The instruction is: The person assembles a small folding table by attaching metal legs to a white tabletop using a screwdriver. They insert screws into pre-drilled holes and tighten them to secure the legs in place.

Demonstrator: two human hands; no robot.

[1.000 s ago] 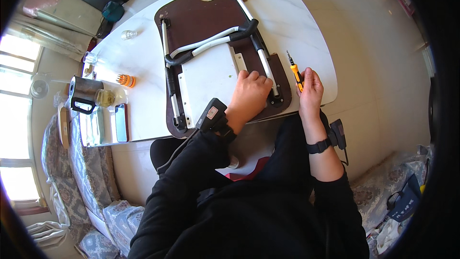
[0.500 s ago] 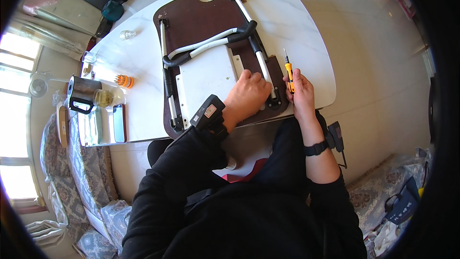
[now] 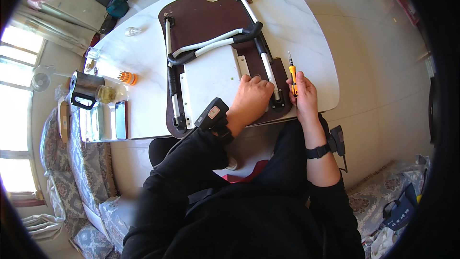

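A folding lap table [image 3: 201, 19] lies upside down on the white marbled table, its dark brown underside facing up. White tubular legs [image 3: 217, 43] with black sleeves are folded across it. A white panel with flanges [image 3: 211, 79] sits in its near half. My left hand [image 3: 251, 97] rests on the near right part, beside the panel and the right leg, fingers curled; whatever is under the fingertips is hidden. Past the lap table's right edge, my right hand [image 3: 304, 94] grips a yellow-and-black screwdriver [image 3: 293, 80], its thin tip pointing away from me.
Along the left of the marbled table [image 3: 148, 110] are an orange bit holder [image 3: 127, 77], a phone [image 3: 121, 120], a steel kettle [image 3: 85, 88], a glass jar [image 3: 105, 94] and a clear glass item [image 3: 132, 31]. A patterned sofa [image 3: 88, 163] is at the left.
The whole view has shifted slightly, moving the tables a little to the right in it. Both hands keep nearly the same places, and the screwdriver stays in my right hand.
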